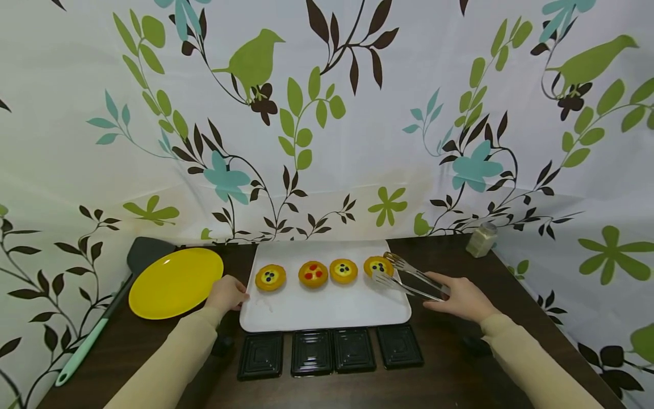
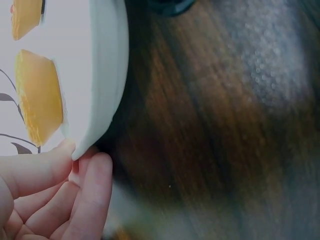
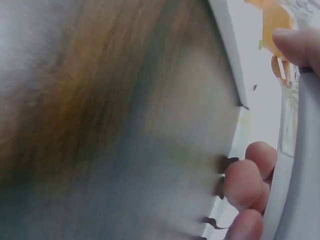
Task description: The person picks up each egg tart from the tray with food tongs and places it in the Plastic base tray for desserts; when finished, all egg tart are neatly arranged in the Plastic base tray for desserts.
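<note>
A white tray [image 1: 327, 311] carries a row of small egg tarts. From the left come a tart with dark berries [image 1: 271, 277], one with red pieces [image 1: 313, 274], another with dark berries [image 1: 343, 271], and the rightmost tart [image 1: 376, 262]. My left hand [image 1: 226, 294] pinches the tray's left edge between thumb and fingers, as the left wrist view confirms. In my right hand [image 1: 462, 296] I hold metal tongs [image 1: 415, 272]. Their spread ends lie on either side of the rightmost tart; whether they touch it, I cannot tell.
Several black square plastic trays [image 1: 353, 350] line up in front of the white tray. To the left lie a yellow plate [image 1: 176, 284] and a turner [image 1: 82, 352] with a mint handle. A small shaker jar [image 1: 482, 240] stands at the back right, by the patterned cloth [image 1: 357, 187].
</note>
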`<move>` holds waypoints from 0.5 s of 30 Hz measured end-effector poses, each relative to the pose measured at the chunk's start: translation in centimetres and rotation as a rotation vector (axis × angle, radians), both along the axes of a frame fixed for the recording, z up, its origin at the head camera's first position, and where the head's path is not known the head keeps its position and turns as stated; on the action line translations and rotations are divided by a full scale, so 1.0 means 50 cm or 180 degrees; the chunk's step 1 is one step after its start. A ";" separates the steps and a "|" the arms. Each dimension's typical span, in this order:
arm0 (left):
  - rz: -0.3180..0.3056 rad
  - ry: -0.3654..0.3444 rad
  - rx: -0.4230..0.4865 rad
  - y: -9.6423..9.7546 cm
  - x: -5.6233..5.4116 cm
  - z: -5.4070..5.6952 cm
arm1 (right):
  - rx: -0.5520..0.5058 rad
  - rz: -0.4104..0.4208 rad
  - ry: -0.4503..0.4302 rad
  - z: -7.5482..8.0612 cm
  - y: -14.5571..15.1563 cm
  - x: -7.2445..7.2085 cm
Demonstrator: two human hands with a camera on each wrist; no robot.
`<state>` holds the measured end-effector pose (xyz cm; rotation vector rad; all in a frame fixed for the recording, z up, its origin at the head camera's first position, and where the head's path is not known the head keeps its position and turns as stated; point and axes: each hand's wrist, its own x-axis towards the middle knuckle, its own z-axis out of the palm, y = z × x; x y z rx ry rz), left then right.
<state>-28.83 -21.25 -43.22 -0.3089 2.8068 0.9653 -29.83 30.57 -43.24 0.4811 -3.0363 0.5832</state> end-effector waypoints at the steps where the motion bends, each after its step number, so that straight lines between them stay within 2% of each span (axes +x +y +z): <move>1: -0.0007 0.0002 0.0005 0.001 0.000 0.000 | -0.0014 0.0008 0.0008 0.004 0.002 0.008; 9: -0.0042 0.0003 0.0019 -0.002 0.002 -0.001 | 0.0002 0.0068 0.0098 0.032 0.018 0.084; 15: -0.0033 -0.0036 0.0039 -0.007 -0.003 -0.006 | -0.0055 0.0088 0.0058 0.036 0.034 0.144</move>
